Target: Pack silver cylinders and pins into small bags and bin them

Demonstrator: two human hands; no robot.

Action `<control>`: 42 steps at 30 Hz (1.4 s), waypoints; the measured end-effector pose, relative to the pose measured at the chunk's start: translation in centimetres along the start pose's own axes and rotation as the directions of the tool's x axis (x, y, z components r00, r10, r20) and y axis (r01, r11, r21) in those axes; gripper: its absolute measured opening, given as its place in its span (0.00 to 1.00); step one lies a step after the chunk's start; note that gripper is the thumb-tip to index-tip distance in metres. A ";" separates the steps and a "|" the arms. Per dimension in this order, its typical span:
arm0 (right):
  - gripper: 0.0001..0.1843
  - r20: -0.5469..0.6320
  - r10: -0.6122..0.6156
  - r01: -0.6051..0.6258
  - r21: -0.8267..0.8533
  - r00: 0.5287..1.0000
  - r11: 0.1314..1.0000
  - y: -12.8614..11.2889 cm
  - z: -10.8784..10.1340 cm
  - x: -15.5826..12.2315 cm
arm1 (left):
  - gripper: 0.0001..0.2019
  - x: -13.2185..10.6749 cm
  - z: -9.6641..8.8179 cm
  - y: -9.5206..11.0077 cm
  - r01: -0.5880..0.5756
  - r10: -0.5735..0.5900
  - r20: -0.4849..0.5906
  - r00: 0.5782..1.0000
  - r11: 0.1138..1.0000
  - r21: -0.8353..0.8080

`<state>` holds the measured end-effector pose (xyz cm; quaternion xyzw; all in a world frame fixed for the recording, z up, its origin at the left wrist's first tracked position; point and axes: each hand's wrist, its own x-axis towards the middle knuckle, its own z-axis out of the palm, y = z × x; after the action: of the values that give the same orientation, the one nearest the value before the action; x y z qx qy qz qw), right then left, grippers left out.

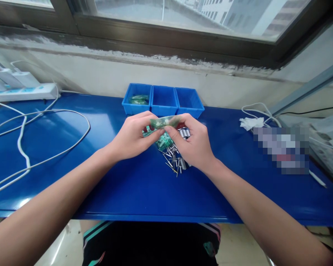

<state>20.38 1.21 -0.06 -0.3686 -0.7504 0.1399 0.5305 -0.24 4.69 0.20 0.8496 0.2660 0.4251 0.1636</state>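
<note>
My left hand and my right hand both pinch a small green circuit board, held flat above the blue table. Under my hands lies a pile of loose metal-legged components with some small green parts mixed in. Just beyond my hands stand three joined blue bins; the left bin holds green boards, the other two look bare.
White cables loop across the table's left side, running from a white power strip at the back left. A crumpled white cloth and more cable lie at the right. A wall and window ledge run behind.
</note>
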 end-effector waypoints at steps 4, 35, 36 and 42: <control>0.01 0.005 0.010 -0.010 -0.014 1.000 1.000 -0.2 0.0 0.1 | 0.06 0.0 0.0 -0.1 0.002 -0.002 -0.003 1.000 1.000 -0.001; 0.03 0.081 -0.004 0.008 -0.044 0.997 0.999 -0.3 0.0 0.0 | 0.02 0.1 -0.3 0.5 0.038 -0.039 0.029 0.999 0.998 0.053; 0.03 0.087 -0.002 0.006 -0.051 0.996 0.999 -0.3 0.0 0.0 | 0.02 0.1 -0.3 0.6 0.041 -0.042 0.031 0.999 0.998 0.055; 0.03 0.091 -0.018 0.026 -0.096 0.996 0.995 -0.3 0.1 -0.2 | 0.03 0.1 -0.3 0.9 0.055 -0.056 0.034 0.998 0.998 0.030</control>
<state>20.26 0.89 -0.08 -0.3788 -0.7836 0.1141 0.4791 -0.11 4.05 0.90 0.8515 0.2930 0.4014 0.1675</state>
